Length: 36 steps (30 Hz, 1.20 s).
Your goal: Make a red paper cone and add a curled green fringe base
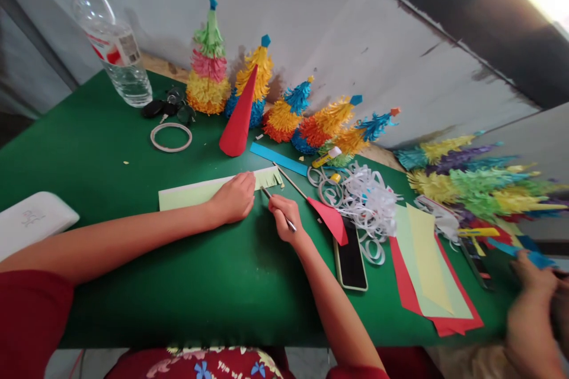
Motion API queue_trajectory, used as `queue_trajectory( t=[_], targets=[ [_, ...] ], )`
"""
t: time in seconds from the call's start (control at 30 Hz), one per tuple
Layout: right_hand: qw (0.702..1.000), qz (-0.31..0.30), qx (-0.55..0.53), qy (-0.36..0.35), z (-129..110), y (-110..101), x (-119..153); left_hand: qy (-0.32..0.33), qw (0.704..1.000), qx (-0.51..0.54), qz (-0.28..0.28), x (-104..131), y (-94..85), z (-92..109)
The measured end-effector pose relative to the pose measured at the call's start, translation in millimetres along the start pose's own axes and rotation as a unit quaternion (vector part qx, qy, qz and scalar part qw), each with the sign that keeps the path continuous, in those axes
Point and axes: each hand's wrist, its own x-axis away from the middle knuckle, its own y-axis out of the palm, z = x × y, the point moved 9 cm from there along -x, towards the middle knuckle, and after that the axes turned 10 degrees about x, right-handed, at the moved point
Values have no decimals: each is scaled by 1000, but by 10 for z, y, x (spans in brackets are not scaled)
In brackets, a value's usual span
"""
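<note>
Dressed in dark red printed clothing (231,364) with flowers and blue bows, and bent over a green tabletop (200,296). Pressing the left hand (234,196), palm down, onto a long pale green paper strip (184,196), lying across the middle and cut into fringe at its right end; cannot tell whether open or closed in that grip. Holding a slim metallic tool (291,226) in the closed grip of the right hand (285,217), with its tip near the fringe.

Faced, beyond the strip, by a plain red cone (240,124), a flat blue strip (278,158) and a row of fringed paper cones (284,115) in bright bands, set along the wall. Flanked at left by a white object (38,219), a pale ring (153,137), keys (171,108) and a clear water bottle (118,50).

Bordered at right by a glue stick (326,157), a tangle of white ribbon (367,195), a dark-screened phone (351,260) partly under a red paper piece (329,219), and overlapping red, green and yellow sheets (429,260). Joined at far right by another person's hands (533,296), blurred beside blue paper (540,257), near more fringed cones (480,183).
</note>
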Motion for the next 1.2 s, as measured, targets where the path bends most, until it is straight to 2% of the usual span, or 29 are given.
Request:
queue_trajectory(
  t=[0.27,0.4,0.53,0.73,1.2],
  targets=[
    [1000,5,-25,19,39,-11,200,-2,1000,1,-1,5,10,-14],
    [994,61,-82,41,176,-56,236,-2,1000,25,12,12,7,-22],
    [985,118,-109,67,315,-84,73,-25,998,55,29,18,-22,-63],
    [996,82,-37,16,205,26,-283,-5,999,38,29,10,-43,-14],
    [999,43,-23,9,107,49,-317,-12,999,23,19,3,-47,-16]
  ],
)
